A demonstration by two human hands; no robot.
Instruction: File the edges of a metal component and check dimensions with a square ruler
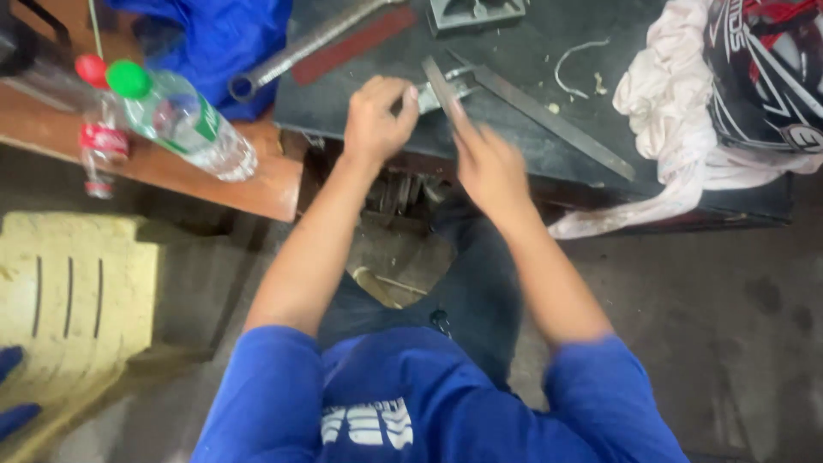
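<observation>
My left hand (377, 120) is curled into a fist at the near edge of a dark workbench (514, 146), gripping a small grey metal piece (433, 96). My right hand (489, 167) is blurred and holds a long flat metal file (441, 86) that lies across that piece. Both blue-sleeved arms reach forward from the bottom of the view.
A long metal strip (557, 124) lies diagonally on the bench, with a big wrench (300, 47) and a red strip at the back. A pale rag (677, 111) and a helmet (763, 69) sit right. Two plastic bottles (180, 120) stand on a wooden board left, above a yellow crate (69, 300).
</observation>
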